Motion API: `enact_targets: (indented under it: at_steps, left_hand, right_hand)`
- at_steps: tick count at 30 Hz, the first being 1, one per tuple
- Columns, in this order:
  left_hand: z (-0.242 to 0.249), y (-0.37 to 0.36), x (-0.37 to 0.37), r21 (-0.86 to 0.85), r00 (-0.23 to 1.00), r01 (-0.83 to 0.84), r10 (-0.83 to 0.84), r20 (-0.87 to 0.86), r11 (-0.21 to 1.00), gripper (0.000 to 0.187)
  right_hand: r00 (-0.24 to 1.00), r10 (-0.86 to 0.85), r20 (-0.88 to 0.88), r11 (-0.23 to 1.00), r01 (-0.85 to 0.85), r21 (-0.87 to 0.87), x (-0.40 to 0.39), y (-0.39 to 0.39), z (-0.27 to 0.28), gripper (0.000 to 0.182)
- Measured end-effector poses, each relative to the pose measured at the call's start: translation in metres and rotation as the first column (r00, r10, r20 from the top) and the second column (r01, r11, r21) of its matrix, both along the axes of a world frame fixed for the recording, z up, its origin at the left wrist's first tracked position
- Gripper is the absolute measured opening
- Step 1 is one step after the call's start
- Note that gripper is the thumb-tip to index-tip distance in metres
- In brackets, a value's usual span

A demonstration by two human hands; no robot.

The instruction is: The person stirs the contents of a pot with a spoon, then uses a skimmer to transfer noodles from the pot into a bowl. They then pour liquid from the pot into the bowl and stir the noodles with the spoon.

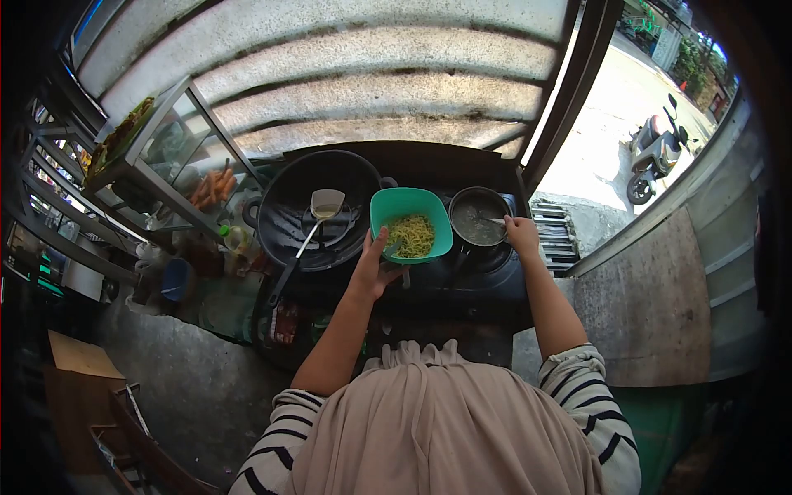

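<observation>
Stove Station: One Bowl in the Left Hand, One Spoon in the Right

Far left: one glass case [190, 165] stands beside the stove, with several orange items [214, 186] visible inside. One bottle [234, 239] with a green cap stands between the case and the stove.

Left side of stove: one black wok [285, 198] with two loop handles. One turner [327, 204] lies in it, head inside, handle crossing the near rim.

Center: one green bowl [444, 216], held above the stove between wok and pot. Contents: one portion of noodles [415, 235]. The left hand [379, 268] grasps the bowl at its near left side, thumb along the wall, fingers underneath.

Right side of stove: one round pot [472, 196] containing cloudy liquid [472, 221]. One spoon [492, 220] dips into it; its bowl end is hidden. The right hand [522, 237] is clenched around the spoon's handle at the pot's right rim.

Far right: one scooter [657, 153] stands outside on the pavement [602, 124].
</observation>
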State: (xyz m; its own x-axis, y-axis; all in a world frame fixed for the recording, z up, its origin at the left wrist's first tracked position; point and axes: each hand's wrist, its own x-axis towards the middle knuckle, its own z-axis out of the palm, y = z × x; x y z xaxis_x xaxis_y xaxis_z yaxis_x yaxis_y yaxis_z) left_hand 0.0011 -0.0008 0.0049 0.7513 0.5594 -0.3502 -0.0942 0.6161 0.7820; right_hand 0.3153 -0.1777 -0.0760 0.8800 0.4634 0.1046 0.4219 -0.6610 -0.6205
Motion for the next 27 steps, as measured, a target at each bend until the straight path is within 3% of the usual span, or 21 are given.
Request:
enact_targets:
  at_steps: [3, 14, 21, 23, 25, 27]
  left_hand:
    - [-0.002, 0.001, -0.001, -0.006, 1.0, 0.001, -0.001, -0.005, 1.0, 0.071]
    - [0.001, 0.0, 0.0, -0.006, 1.0, -0.004, 0.004, 0.003, 1.0, 0.071]
    - [-0.01, 0.004, 0.006, -0.01, 1.0, 0.008, -0.008, 0.003, 1.0, 0.07]
    - [-0.011, 0.005, 0.009, 0.027, 0.999, 0.03, -0.029, -0.039, 0.999, 0.083]
    - [-0.014, 0.004, 0.014, 0.022, 0.999, 0.019, -0.018, -0.051, 1.0, 0.083]
    - [-0.018, 0.003, 0.018, 0.016, 0.998, 0.011, -0.01, -0.062, 1.0, 0.083]
  right_hand:
    - [0.989, 0.011, -0.146, 0.999, -0.006, 0.036, 0.014, -0.004, -0.008, 0.038]
    - [0.914, 0.043, -0.404, 0.954, 0.083, 0.288, 0.018, -0.025, -0.01, 0.037]
    - [0.802, 0.135, -0.583, 0.917, 0.122, 0.38, 0.005, -0.026, 0.034, 0.033]
    - [0.802, 0.167, -0.573, 0.913, 0.094, 0.397, 0.002, -0.027, 0.047, 0.035]
    - [0.802, 0.199, -0.563, 0.908, 0.064, 0.413, -0.001, -0.021, 0.055, 0.037]
    - [0.935, 0.283, -0.215, 0.886, -0.169, 0.431, -0.006, -0.013, 0.06, 0.035]
